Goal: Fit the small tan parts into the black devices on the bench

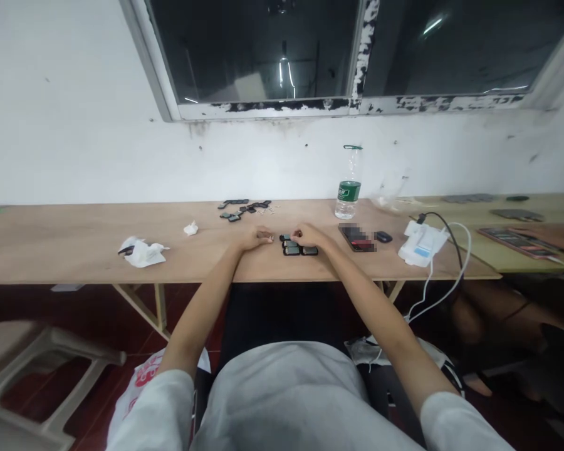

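Note:
On the wooden table in front of me lie a few small flat rectangular pieces [292,249] with black edges and grey-green faces, set close together. My right hand [309,234] is over their upper edge, its fingertips pinched together and touching or almost touching one piece. What those fingers hold, if anything, is too small to make out. Just left of the pieces, my left hand [255,238] rests on the table with curled fingers. Something tiny and pale shows at its fingertips, but I cannot tell what it is. Farther back lie more dark rectangular pieces [235,217] beside scattered tiny whitish bits [266,210].
A water bottle [348,191], a phone [356,237] and a small black object [383,237] stand or lie to the right. Beyond them is a white power strip [423,243] with cables. Crumpled tissues [143,252] lie left. At far right, another person's hand [552,237] is near a tablet-like device [517,241].

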### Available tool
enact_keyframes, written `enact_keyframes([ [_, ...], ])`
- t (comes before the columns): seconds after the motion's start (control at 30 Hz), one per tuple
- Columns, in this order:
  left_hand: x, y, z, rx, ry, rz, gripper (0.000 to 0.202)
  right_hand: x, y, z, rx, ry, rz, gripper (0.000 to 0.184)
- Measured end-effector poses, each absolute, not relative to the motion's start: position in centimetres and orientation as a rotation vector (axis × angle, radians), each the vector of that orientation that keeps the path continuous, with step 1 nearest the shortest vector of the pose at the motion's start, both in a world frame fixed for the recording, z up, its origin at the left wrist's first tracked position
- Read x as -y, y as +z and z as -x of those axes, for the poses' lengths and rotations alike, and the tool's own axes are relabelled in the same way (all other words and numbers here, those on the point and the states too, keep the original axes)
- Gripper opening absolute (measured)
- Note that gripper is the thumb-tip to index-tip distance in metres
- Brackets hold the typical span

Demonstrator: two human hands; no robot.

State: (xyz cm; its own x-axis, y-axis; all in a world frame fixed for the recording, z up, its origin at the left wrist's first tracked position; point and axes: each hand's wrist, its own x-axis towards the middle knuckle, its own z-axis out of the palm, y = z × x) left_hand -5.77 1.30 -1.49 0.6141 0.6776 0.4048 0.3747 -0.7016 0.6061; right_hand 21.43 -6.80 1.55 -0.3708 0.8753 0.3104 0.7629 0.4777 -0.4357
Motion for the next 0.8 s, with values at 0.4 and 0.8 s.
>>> enact_keyframes([
  [0.4, -1.6, -1.5, 5.7, -0.810, 0.767, -2.453, 0.034, 7.8, 1.9, -21.4, 2.244, 0.538, 1.331, 0.018],
  [0.8, -0.3, 0.0, 6.0, -0.908, 0.645, -2.471, 0.045, 7.4, 1.1, -20.8, 1.858, 0.651, 0.990, 0.017],
])
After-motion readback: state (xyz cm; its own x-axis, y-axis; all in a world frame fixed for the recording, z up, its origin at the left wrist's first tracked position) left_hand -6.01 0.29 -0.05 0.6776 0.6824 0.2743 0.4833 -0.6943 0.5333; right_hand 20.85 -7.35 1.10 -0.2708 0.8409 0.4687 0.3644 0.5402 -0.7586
